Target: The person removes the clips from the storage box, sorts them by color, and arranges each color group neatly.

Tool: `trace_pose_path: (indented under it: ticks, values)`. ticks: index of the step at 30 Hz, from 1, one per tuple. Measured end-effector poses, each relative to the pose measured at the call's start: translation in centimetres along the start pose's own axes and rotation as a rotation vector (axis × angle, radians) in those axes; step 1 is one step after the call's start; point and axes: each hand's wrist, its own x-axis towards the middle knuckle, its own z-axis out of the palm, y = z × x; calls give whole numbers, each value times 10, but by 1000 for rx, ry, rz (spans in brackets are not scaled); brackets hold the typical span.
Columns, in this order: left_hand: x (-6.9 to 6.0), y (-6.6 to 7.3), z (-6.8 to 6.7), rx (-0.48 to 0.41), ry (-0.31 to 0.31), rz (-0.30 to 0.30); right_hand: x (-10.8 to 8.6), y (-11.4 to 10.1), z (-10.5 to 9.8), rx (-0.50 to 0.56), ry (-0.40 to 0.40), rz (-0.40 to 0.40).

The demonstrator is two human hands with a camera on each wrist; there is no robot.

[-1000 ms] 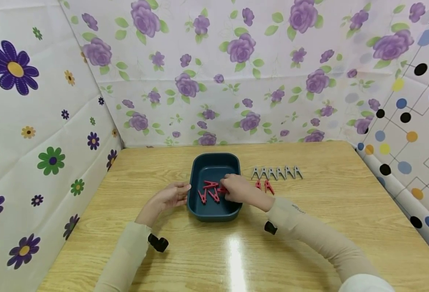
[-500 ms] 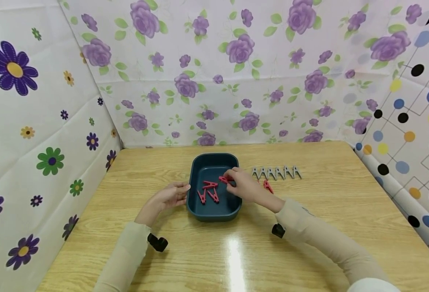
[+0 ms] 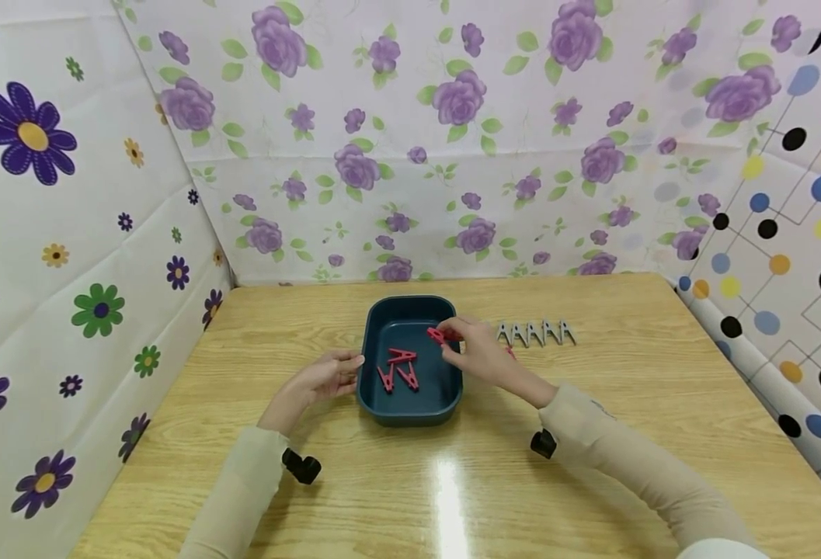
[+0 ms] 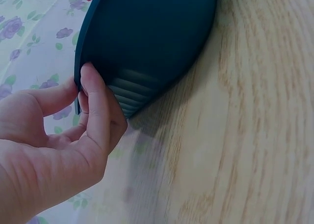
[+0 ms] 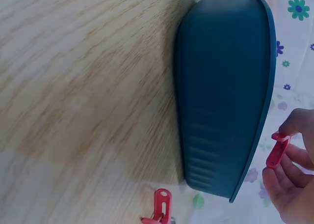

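Note:
A dark blue plastic basin (image 3: 410,411) stands on the wooden table, with three red clothespins (image 3: 401,355) lying inside. My left hand (image 3: 326,374) grips the basin's left rim; in the left wrist view, the thumb and fingers (image 4: 95,101) pinch the rim and outer wall. Over the basin's right side, my right hand (image 3: 476,349) pinches another red clothespin (image 3: 436,335) between thumb and fingers. The right wrist view has this held clothespin (image 5: 278,153) above rim height. On the table to the right, a red clothespin (image 3: 511,352) is partly hidden behind the right hand.
Several grey clothespins (image 3: 534,334) form a row right of the basin, near the right hand. The wooden table (image 3: 354,497) extends in front and to both sides. A flowered cloth (image 3: 396,155) hangs behind it, with patterned cloths at left and right.
My right hand has lifted the red clothespin from among the others in the basin and moved up and right to the basin's right rim. The left hand keeps its place.

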Motion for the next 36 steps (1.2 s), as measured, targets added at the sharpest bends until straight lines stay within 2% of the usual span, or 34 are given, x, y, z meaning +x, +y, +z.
trace_pose_path:
  ticks: [5, 14, 17, 21, 26, 30, 36]
  values:
    - [2, -1, 0, 0, -15, 4, -3, 4, -2, 34, 9, 43]
    - [4, -2, -1, -36, -3, 0, -11, 18, -7, 32, 86, 102]
    - [3, -3, -1, -31, -2, 10, -15, 23, -9, 47, 102, 125]
    - [0, -3, -2, -31, -25, 35, -19, 28, -12, 18, 125, 158]
    - [-1, -2, -3, -40, -68, 72, -24, 31, -17, 31, 119, 231]
    - [1, -2, -2, -32, -27, 41, -29, 35, -24, 20, 114, 275]
    - [5, -3, -3, -54, -9, 11, -39, 45, -29, -21, 63, 345]
